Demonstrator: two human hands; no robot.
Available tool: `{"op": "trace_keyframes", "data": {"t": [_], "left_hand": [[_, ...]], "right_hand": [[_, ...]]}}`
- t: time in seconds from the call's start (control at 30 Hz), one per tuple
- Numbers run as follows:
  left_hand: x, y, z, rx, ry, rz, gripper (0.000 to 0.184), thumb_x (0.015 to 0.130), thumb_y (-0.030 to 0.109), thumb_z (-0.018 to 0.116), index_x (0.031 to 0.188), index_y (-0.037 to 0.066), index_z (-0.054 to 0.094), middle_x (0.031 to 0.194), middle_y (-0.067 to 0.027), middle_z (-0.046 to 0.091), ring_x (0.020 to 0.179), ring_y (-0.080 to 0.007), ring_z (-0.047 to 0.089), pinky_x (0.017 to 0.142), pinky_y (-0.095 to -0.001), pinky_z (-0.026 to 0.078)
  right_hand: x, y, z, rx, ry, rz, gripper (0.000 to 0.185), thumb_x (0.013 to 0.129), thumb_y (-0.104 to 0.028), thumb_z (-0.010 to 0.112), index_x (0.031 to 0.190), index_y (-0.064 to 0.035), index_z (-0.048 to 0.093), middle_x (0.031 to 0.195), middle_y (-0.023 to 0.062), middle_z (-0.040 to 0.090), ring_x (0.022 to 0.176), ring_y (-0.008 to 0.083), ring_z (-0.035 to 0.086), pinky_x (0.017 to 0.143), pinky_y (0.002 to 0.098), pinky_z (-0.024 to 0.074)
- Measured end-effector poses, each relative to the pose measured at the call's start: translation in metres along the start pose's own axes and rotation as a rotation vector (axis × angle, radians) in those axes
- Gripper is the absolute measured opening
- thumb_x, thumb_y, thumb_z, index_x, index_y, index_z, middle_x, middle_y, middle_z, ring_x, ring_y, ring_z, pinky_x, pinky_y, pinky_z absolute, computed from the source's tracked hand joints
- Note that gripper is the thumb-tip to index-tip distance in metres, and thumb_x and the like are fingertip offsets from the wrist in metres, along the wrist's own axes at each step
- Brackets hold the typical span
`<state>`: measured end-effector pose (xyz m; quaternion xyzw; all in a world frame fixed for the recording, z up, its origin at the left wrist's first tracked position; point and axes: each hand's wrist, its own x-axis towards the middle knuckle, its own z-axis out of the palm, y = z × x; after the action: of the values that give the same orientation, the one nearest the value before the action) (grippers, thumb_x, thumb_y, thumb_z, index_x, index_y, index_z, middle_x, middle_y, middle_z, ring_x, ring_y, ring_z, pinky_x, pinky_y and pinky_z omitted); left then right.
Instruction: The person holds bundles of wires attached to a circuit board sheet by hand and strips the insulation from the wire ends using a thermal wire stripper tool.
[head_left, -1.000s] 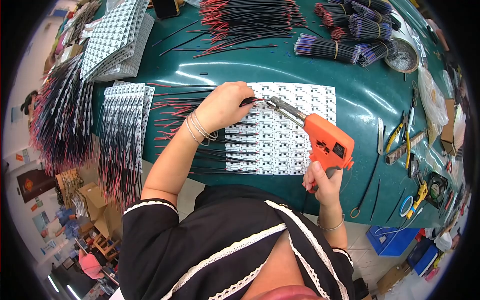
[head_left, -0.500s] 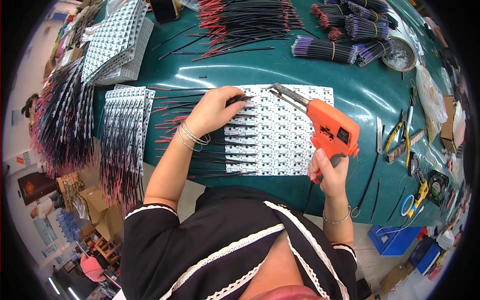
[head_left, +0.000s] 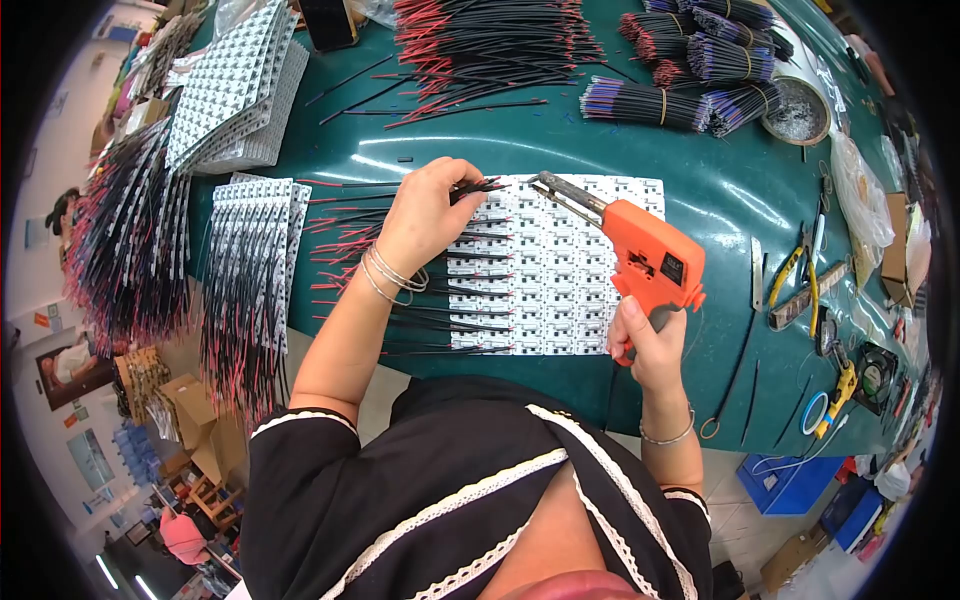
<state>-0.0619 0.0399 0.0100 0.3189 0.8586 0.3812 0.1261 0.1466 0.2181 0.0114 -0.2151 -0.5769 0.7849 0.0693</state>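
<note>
- Orange soldering gun [head_left: 650,255]: its handle is filling the grip of the right hand [head_left: 655,350], whose fingers are wrapping round it.
- Narrow grip of the left hand [head_left: 425,215]: thumb and fingers are pinching several black wires [head_left: 470,190], red-ended tips pointing right.
- Metal tip [head_left: 540,180]: it is pointing left, near the held wire ends but apart from them; contact with the panel cannot be told.
- White panel [head_left: 570,270]: it is lying beneath the gun on the green tabletop [head_left: 715,205], with rows of black wires extending leftward from its left side.
- Wired panels [head_left: 250,240]: they are resting further left, their wires hanging over the edge.
- Loose wires [head_left: 490,45]: they are lying in a heap beyond the panel, with a banded wire bundle [head_left: 645,103] on their right.
- Yellow-handled pliers [head_left: 815,285]: they are lying well apart, at far right.
</note>
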Motion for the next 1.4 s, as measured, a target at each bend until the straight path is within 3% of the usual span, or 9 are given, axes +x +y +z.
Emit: {"op": "trace_keyframes", "data": {"t": [0.23,0.63,1.03,1.4], "left_hand": [[0.001,0.004,0.002,0.041,0.051,0.053,0.016,0.073,0.009,0.066,0.085,0.000,0.062,0.075,-0.0094,0.059,0.061,-0.0192,0.055,0.059,-0.0282,0.044],[-0.002,0.000,0.015,0.189,0.036,0.123,0.010,0.073,0.009,0.065,0.080,0.002,0.063,0.078,-0.0106,0.059,0.068,-0.0283,0.058,0.061,-0.0330,0.046],[-0.002,0.003,0.016,0.262,0.054,0.160,0.008,0.073,0.009,0.064,0.079,0.004,0.063,0.075,-0.0088,0.056,0.068,-0.0272,0.057,0.061,-0.0334,0.045],[0.007,0.000,0.010,0.241,-0.074,0.218,0.008,0.075,0.008,0.062,0.080,0.002,0.061,0.076,-0.0095,0.055,0.067,-0.0290,0.056,0.061,-0.0352,0.044]], "right_hand": [[0.001,0.004,0.002,0.022,0.001,-0.017,0.031,0.086,-0.017,0.055,0.104,0.0081,0.049,0.050,0.0027,0.046,0.039,0.0104,0.045,0.037,0.0232,0.0382],[-0.002,0.003,0.005,-0.054,-0.015,0.022,0.022,0.087,-0.017,0.055,0.091,0.0030,0.048,0.049,0.0018,0.046,0.037,0.0093,0.044,0.036,0.0218,0.0367],[-0.002,0.007,0.006,-0.071,-0.023,0.039,0.019,0.086,-0.015,0.056,0.088,0.0009,0.047,0.049,0.0021,0.047,0.037,0.0089,0.044,0.035,0.0209,0.0360],[-0.005,0.007,0.001,-0.006,0.009,0.028,0.026,0.087,-0.017,0.055,0.098,0.0047,0.048,0.049,0.0022,0.045,0.038,0.0097,0.044,0.038,0.0231,0.0389]]}}
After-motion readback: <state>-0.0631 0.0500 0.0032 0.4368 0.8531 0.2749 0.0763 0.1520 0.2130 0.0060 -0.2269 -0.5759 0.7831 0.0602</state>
